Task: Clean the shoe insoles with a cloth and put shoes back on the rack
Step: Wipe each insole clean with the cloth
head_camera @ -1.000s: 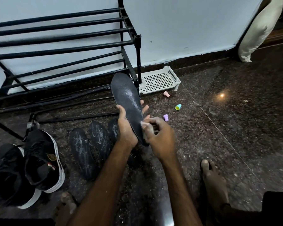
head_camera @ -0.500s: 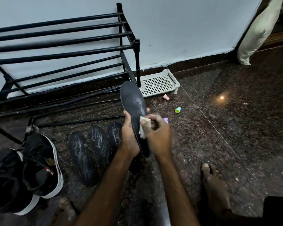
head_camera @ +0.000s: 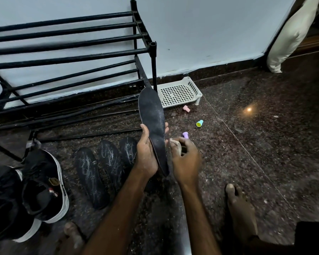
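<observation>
Leftmost, the shoes (head_camera: pixel 35 190) stand on the floor by the rack (head_camera: pixel 63 57), with three streaked insoles (head_camera: pixel 92 177) beside them. The left hand (head_camera: pixel 145 155) keeps its grip round the held insole (head_camera: pixel 153 122), raised on edge. The right hand (head_camera: pixel 186 162), pinching the cloth (head_camera: pixel 175 144), has slipped off the insole's face to its right. That wipe looks finished, with three insoles still to clean.

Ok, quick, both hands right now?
Left hand: holding the insole, toe end up.
Right hand: gripping a small pale cloth; motion-blurred.

Left hand (head_camera: pixel 145 157) around insole (head_camera: pixel 152 115), right hand (head_camera: pixel 185 162) with fingers (head_camera: pixel 188 143) tight on cloth (head_camera: pixel 174 144)
</observation>
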